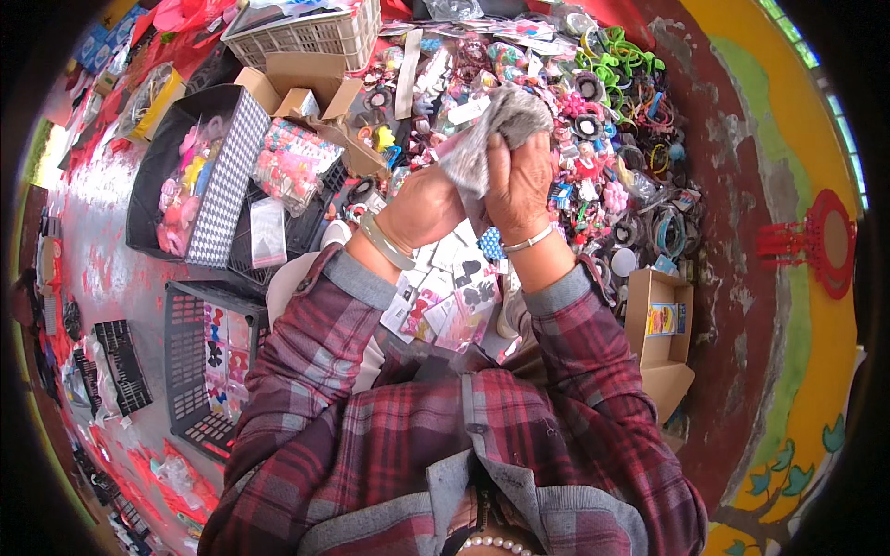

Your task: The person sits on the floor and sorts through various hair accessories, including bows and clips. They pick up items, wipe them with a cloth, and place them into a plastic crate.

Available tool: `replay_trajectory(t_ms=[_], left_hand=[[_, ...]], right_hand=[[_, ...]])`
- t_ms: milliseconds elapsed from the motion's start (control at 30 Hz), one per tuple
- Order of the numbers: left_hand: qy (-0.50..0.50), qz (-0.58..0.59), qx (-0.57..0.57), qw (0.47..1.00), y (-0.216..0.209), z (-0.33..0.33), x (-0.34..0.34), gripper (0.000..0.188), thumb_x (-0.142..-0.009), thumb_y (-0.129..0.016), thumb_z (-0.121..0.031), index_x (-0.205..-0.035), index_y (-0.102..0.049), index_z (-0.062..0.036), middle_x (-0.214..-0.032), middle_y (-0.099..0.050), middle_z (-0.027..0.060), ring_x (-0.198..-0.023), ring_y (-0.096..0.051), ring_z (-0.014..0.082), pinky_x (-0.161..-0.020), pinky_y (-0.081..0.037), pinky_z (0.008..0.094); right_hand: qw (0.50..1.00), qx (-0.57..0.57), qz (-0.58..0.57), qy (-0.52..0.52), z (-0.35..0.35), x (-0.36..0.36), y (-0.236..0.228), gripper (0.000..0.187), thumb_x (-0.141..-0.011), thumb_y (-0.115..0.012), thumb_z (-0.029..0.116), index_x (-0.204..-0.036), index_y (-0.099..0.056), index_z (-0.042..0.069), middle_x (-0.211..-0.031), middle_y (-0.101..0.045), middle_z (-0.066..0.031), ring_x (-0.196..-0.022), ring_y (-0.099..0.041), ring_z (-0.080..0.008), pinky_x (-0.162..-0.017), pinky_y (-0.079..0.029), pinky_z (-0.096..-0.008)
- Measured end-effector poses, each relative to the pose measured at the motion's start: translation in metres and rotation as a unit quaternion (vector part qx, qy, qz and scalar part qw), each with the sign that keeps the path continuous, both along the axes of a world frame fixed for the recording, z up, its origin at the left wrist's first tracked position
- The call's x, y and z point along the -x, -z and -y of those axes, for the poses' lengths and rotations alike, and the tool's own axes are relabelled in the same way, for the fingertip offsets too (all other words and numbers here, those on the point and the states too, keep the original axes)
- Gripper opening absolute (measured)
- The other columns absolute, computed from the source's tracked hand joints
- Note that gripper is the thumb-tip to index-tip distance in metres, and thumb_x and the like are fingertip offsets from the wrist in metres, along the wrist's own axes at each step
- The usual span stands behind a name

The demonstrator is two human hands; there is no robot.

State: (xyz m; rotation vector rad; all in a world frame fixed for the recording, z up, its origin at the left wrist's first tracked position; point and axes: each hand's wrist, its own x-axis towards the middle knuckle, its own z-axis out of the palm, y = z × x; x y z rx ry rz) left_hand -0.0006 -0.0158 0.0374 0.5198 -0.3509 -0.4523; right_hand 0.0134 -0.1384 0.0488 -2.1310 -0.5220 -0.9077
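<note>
A crumpled grey cloth is held up in front of me at chest height. My right hand is closed on it, thumb pressed against the fabric. Close beside it, my left hand is curled in against the cloth; its fingertips are hidden, and whatever they grip is covered. Below the hands, flat packets of hair bows and white cards lie between my legs. Past the cloth spreads a heap of small hair accessories, many of them pink.
On the left stand a houndstooth box of hair ornaments, a dark plastic crate and an opened carton. A pale basket is at the back. Green hair hoops lie far right; a cardboard box sits nearer, by the painted wall.
</note>
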Motion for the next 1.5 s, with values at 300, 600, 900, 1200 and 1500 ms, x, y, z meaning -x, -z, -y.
replay_trajectory(t_ms=[300,600,900,1200,1500], left_hand=[[-0.024,-0.088,0.059,0.994,-0.011,-0.008,-0.007,0.047,-0.094,-0.039,-0.031,-0.128,-0.036,0.001,-0.123,-0.048,0.0154,-0.113,-0.047,0.0274,-0.099,-0.035,0.0414],[-0.061,-0.007,-0.105,0.993,-0.003,-0.004,-0.011,0.052,-0.094,-0.032,-0.045,-0.124,-0.042,-0.0048,-0.12,-0.051,0.0078,-0.111,-0.048,0.0188,-0.096,-0.037,0.0317],[-0.173,-0.113,0.003,0.978,-0.016,-0.007,-0.011,0.059,-0.093,-0.028,-0.049,-0.122,-0.044,0.0001,-0.118,-0.053,0.013,-0.109,-0.051,0.0252,-0.097,-0.037,0.0387],[-0.184,-0.11,0.034,0.976,-0.015,-0.037,-0.024,0.063,-0.091,-0.028,-0.05,-0.12,-0.044,0.0035,-0.114,-0.054,0.0161,-0.105,-0.052,0.0299,-0.093,-0.039,0.0416],[-0.199,-0.097,0.049,0.974,-0.021,-0.042,-0.026,0.051,-0.091,-0.037,-0.044,-0.12,-0.044,-0.0019,-0.11,-0.056,0.0128,-0.102,-0.053,0.0275,-0.091,-0.04,0.0435]], right_hand=[[0.811,-0.517,-0.272,-0.039,0.049,-0.033,0.018,0.018,-0.088,-0.045,0.007,-0.098,-0.057,-0.001,-0.09,-0.06,-0.0036,-0.08,-0.055,-0.0114,-0.071,-0.045,-0.0246],[0.983,-0.089,-0.09,-0.13,0.025,-0.007,0.003,0.021,-0.079,-0.051,0.0,-0.099,-0.056,0.002,-0.091,-0.058,-0.0096,-0.083,-0.055,-0.0233,-0.074,-0.043,-0.0326],[0.983,0.075,-0.061,-0.159,-0.019,0.016,0.009,0.029,-0.071,-0.054,0.003,-0.1,-0.055,0.005,-0.096,-0.056,-0.0144,-0.098,-0.051,-0.0325,-0.09,-0.033,-0.043],[0.967,0.169,-0.03,-0.187,-0.02,0.021,0.007,0.016,-0.066,-0.054,0.004,-0.082,-0.056,0.003,-0.082,-0.057,-0.0118,-0.083,-0.054,-0.0283,-0.084,-0.036,-0.041],[0.966,0.209,-0.04,-0.144,-0.013,0.019,0.02,0.044,-0.063,-0.056,0.001,-0.106,-0.057,0.005,-0.096,-0.059,-0.0122,-0.099,-0.053,-0.03,-0.091,-0.034,-0.0443]])
